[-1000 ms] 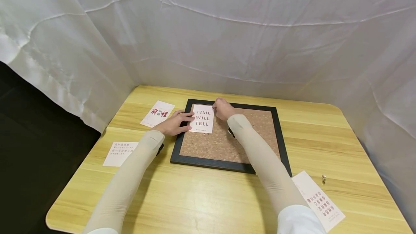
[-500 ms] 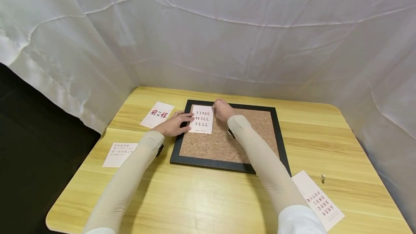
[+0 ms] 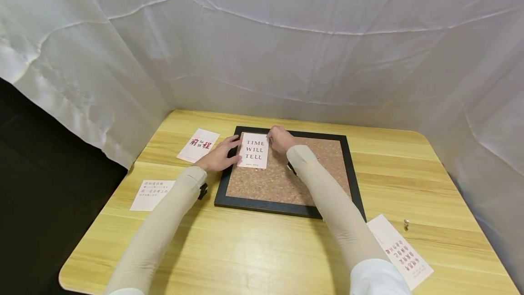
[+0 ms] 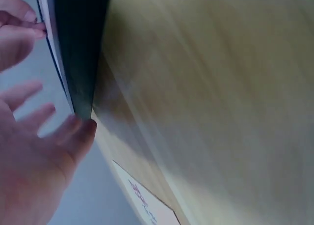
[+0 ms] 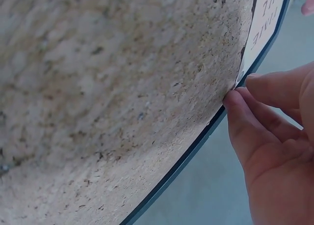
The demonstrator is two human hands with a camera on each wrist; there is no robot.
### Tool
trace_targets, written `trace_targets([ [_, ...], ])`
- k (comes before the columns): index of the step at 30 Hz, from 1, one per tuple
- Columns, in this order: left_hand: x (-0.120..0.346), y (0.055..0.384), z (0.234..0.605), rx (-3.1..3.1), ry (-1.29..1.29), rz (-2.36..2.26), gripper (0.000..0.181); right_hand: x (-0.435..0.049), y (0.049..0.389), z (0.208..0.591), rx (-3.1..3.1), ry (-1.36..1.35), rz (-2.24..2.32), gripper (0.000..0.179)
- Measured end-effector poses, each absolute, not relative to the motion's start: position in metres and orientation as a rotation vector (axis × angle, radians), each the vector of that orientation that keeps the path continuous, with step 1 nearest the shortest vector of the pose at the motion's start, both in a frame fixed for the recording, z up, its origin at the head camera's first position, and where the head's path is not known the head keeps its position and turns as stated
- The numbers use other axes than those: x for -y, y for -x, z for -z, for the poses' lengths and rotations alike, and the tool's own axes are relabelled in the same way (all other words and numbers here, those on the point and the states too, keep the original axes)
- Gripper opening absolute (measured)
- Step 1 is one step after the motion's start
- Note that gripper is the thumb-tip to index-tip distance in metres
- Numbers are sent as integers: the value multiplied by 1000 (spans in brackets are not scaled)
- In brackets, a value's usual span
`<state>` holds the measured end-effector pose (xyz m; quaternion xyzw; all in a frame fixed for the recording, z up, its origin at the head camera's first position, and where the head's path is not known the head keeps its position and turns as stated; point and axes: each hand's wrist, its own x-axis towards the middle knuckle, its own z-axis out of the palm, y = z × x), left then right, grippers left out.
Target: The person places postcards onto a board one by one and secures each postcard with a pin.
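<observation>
Left hand, spread, is being drawn onto the left rim of the board; the card, lengthwise alongside, is being pinched top-right by the right hand.

A TIME WILL TELL card lies upper left on a black-framed corkboard.

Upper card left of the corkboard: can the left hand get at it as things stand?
Probably yes. The left hand is right beside that card, and nothing visible lies on the card. It would likely just have to come away from the black frame.
</observation>
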<state>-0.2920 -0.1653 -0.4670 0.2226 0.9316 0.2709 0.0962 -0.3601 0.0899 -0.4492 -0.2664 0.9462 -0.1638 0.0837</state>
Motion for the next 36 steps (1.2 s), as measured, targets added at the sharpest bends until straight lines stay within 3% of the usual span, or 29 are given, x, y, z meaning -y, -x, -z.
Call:
trace_targets([
  [5,164,293,465,-2775,-432,-964,70,-89,363,450,-2797,785,505,33],
  [12,167,295,467,-2679,-252,-1077,35,-86,363,451,-2800,799,513,33],
  [14,169,295,467,-2640,-229,-1106,32,-86,362,451,-2805,803,518,32],
  [27,174,295,467,-2592,-96,-1186,40,-88,360,451,-2772,734,685,27],
  [36,173,293,467,-2572,-38,-1221,43,-100,348,429,-2751,655,866,34],
])
